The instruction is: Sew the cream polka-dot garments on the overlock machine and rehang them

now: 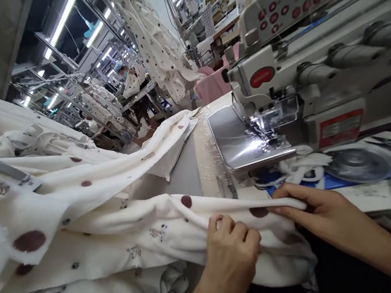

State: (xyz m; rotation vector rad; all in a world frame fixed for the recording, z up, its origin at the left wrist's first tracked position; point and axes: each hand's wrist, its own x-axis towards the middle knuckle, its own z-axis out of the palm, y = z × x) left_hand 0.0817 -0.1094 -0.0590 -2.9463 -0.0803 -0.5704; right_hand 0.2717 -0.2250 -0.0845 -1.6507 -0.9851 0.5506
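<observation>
While the cream spotted fabric [126, 225] lies draped over the near table edge, the left hand [229, 254] is curled tight on a fold of it, and the right hand [311, 210] pinches its right end between flat fingers and thumb. To do this well, I judge both hands should keep the edge taut and even. The sewing machine [315, 65] stands far and right, its metal plate [238, 140] just beyond the hands. Bare table [184, 172] between cloth and plate gives open room. Scraps [305, 167] crowd the right side, and more fabric is heaped to the left.
</observation>
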